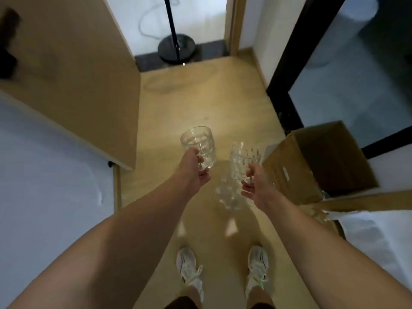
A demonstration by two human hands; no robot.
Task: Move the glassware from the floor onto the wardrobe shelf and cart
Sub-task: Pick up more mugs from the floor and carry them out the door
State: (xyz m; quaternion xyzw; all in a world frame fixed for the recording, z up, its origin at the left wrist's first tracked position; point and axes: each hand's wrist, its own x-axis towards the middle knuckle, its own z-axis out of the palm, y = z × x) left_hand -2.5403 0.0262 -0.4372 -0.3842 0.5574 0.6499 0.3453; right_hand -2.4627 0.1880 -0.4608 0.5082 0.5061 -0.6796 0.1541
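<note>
**Two glasses in hand, none shelved yet**

We are standing on the wooden floor (200, 103), carrying one glass in each hand. Our left hand (193, 169) is gripping a smooth tumbler (198, 146) by its base; our right hand (256, 184) is pinching a cut-pattern glass (244, 161) low down. Both are hanging in the air, clear of the floor. We are seeing more glassware (227, 195) still lying below, beside the open cardboard box (321, 161). Neither shelf nor cart is showing, so we judge the job barely begun.
</note>
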